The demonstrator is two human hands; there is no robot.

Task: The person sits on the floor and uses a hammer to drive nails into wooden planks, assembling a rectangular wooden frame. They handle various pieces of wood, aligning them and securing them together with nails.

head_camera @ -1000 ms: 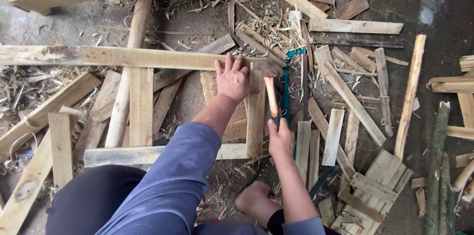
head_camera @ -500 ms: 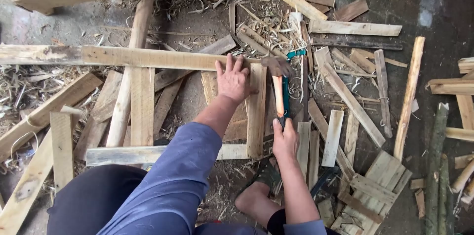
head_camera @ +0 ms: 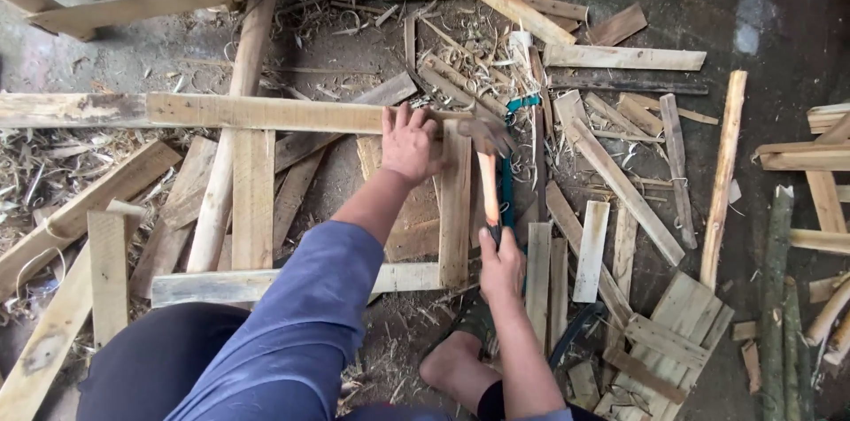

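A wooden-handled hammer stands near-vertical, head down on the pale plank frame's corner.

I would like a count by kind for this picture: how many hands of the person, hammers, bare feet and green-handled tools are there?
hands: 2, the left hand flat on the wood and the right hand gripping the handle
hammer: 1
bare foot: 1
green-handled tool: 1
Total: 5

The hammer head is blurred. The long top plank is cut off at the left edge. The green-handled tool is partly hidden behind the hammer handle.
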